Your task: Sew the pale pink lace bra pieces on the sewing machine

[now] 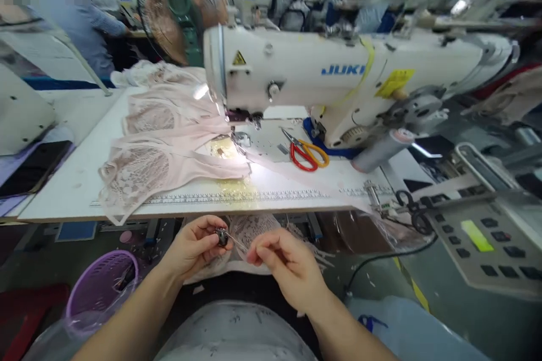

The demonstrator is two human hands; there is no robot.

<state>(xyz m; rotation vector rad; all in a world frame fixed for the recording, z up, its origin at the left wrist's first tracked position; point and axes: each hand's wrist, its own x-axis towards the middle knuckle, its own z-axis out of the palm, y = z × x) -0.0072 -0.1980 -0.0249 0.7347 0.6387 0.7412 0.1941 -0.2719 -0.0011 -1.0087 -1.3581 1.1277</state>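
My left hand [195,245] is closed round a small dark metal bobbin case [221,235], held below the table's front edge. My right hand [284,264] pinches a thin thread or pin that runs from the bobbin case toward its fingertips. Both hands hover over my lap, where pale lace fabric [249,229] hangs down. Above them, pink lace garments [161,146] lie on the white sewing table [71,192], reaching under the needle of a white JUKI sewing machine [339,76].
Red and orange scissors [305,153] lie by the machine base, with a grey thread cone [381,149] to their right. A control panel [486,237] stands at the right, a purple basket [99,287] at lower left. A fan [182,5] and another person [80,17] are behind.
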